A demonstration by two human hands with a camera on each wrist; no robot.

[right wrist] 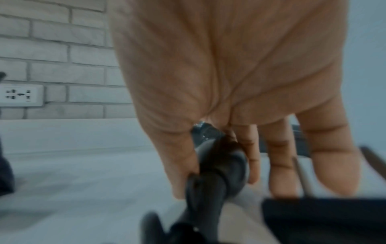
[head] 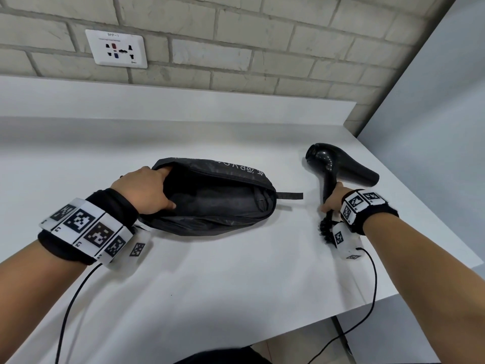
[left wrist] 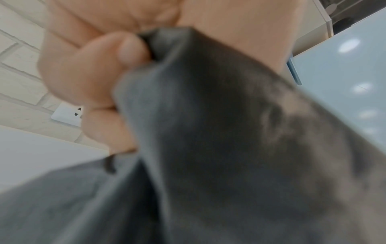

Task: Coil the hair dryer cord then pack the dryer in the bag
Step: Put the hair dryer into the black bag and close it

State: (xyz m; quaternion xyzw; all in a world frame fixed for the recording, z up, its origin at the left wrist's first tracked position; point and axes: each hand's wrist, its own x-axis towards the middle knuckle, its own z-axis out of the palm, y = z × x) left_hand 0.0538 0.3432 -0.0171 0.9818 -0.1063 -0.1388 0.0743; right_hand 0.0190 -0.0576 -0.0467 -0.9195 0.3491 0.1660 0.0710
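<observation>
The black hair dryer [head: 338, 164] is in the right hand [head: 334, 199], whose fingers [right wrist: 248, 158] curl round its handle, the nozzle pointing away from them to the right. The coiled cord [head: 325, 228] bunches just below those fingers. Left of it, the black bag [head: 223, 203] lies on the white desk [head: 210, 279]; the left hand [head: 145, 190] pinches its rim, holding the mouth open. A wall socket [head: 118, 48] sits beyond.

Wall socket plate [head: 117, 48], beyond my left fingers: "9PP-1" on top. Bag [head: 223, 169] lettering by my fingertips: unreadable, upside down.
</observation>
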